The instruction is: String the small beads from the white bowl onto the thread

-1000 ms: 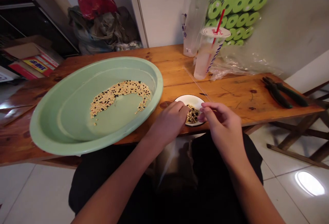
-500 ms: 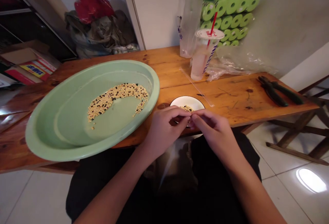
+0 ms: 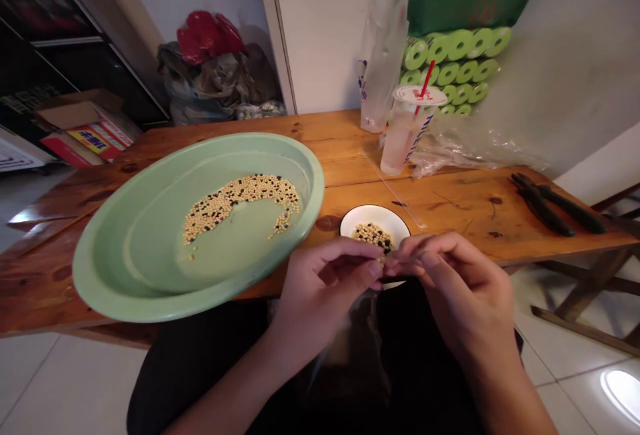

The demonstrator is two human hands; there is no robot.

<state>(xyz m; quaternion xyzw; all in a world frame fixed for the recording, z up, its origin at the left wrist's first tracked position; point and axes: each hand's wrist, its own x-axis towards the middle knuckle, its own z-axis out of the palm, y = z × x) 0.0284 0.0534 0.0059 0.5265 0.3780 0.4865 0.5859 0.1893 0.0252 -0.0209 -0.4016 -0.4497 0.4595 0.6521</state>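
The left hand and right hand were half-closed, fingertips meeting just over the near rim of a small white dish of yellow and black beans, any pinched bean too small to tell, beside a green enamel basin to the left.

Around the bowl, the basin blocks 9 o'clock, its rim just beside the bowl. The cup stands at 12, well back, with the bag at 1. At 3, a hand could pass along the plank to the pliers. The left hand and right hand cover 6.
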